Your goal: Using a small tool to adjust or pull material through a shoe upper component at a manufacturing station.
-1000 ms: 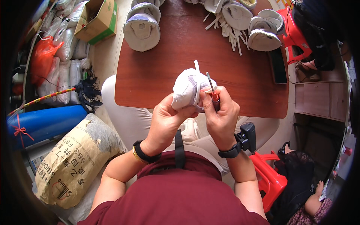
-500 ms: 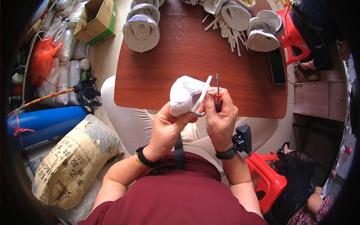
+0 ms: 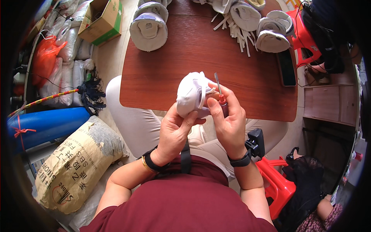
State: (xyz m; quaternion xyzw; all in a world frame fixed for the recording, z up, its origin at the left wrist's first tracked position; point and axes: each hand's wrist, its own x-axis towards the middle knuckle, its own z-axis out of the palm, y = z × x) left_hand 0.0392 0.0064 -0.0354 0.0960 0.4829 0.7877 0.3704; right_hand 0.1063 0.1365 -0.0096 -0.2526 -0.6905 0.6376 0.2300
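Observation:
A white shoe upper (image 3: 187, 94) is held up over the table's near edge, gripped from below between the thumb and fingers of my left hand (image 3: 172, 129). Along its opening runs a narrow white strip (image 3: 203, 96). My right hand (image 3: 231, 121) is closed around a small screwdriver (image 3: 222, 99) with a red and dark handle, its metal shaft pointing up and leaning slightly left. The right index finger reaches toward the strip's upper end; whether it touches cannot be made out. The hidden lower side of the upper rests against my left fingers.
The brown wooden table (image 3: 170, 77) carries stacked white shoe uppers (image 3: 148, 34) at the far left, more uppers (image 3: 272, 40) and loose white strips (image 3: 240, 38) at the far right, and a dark phone (image 3: 286, 69). A red stool (image 3: 274, 187) stands right; a paper sack (image 3: 77, 170) lies left.
The strip, earlier sticking up past the opening, now lies closer along it. My right thumb has drawn back from the upper, and the screwdriver has tilted left.

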